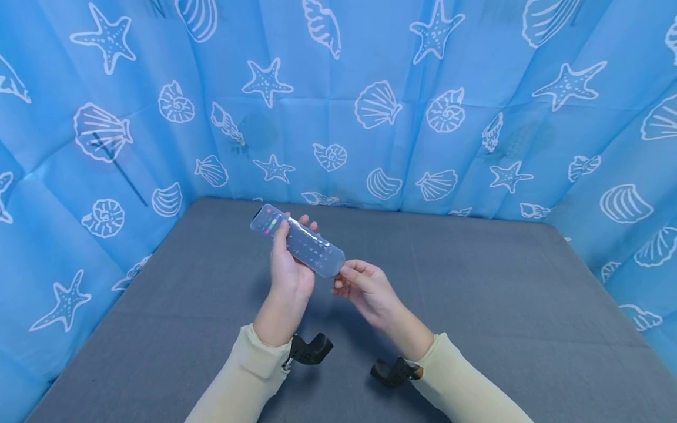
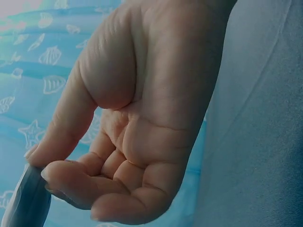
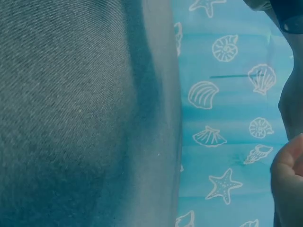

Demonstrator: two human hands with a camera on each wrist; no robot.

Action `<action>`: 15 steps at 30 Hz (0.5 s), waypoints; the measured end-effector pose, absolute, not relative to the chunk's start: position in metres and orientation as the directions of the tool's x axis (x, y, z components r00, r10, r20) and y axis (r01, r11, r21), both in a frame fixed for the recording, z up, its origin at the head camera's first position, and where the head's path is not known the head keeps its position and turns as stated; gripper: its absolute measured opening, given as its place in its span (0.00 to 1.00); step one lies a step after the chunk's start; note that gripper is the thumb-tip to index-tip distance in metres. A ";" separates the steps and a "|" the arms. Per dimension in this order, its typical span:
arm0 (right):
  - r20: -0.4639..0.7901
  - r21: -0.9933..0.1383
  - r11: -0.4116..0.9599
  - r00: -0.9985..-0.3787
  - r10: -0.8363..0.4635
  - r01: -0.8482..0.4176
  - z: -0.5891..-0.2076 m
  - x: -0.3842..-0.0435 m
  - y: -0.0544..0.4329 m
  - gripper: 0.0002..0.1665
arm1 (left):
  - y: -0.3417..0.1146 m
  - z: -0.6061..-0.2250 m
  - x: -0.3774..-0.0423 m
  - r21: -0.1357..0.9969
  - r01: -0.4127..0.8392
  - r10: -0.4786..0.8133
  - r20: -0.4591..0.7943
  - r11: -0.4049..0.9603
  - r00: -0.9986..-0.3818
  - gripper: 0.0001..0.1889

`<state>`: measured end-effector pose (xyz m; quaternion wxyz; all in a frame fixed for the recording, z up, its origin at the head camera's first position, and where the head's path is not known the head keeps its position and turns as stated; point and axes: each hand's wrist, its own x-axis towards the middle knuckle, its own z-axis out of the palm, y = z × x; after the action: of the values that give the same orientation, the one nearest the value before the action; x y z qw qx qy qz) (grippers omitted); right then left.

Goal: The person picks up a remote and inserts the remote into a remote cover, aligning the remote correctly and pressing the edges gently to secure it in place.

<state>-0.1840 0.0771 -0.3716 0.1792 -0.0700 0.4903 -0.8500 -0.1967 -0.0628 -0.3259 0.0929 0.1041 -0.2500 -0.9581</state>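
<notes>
A grey remote control (image 1: 312,249) with white markings and red, yellow and green buttons near one end sits inside a translucent cover. My left hand (image 1: 291,267) holds it from below, thumb across its face near the coloured buttons and fingertips showing past the far edge. At the rounded lower-right end, my right hand (image 1: 367,288) pinches the cover's edge between thumb and fingers. The remote is tilted, its coloured-button end up to the left. In the left wrist view, thumb and fingertips meet at the dark remote's end. The right wrist view catches only part of a hand (image 3: 289,175).
Beneath both hands lies a table covered in grey cloth (image 1: 476,294). A blue curtain (image 1: 328,106) with white shells and starfish encloses its back and sides. Black wrist mounts (image 1: 311,349) show at both cuffs.
</notes>
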 end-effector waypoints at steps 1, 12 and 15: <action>-0.056 -0.864 -0.446 -0.925 -0.376 0.234 -0.371 -0.184 0.077 0.18 | -0.063 -0.326 -0.197 0.498 0.129 -0.233 -0.153 -0.858 -0.960 0.21; 0.012 -0.862 -0.450 -0.879 -0.477 0.233 -0.368 -0.182 0.076 0.19 | -0.065 -0.327 -0.198 0.489 0.090 -0.208 -0.193 -0.868 -0.959 0.23; 0.020 -0.857 -0.455 -0.867 -0.498 0.242 -0.367 -0.181 0.076 0.19 | -0.066 -0.327 -0.198 0.488 0.077 -0.200 -0.205 -0.869 -0.958 0.24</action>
<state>-0.1808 0.0758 -0.3667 0.2197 -0.1354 0.4738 -0.8420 -0.1977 -0.0660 -0.3271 0.0725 0.1255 -0.2453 -0.9586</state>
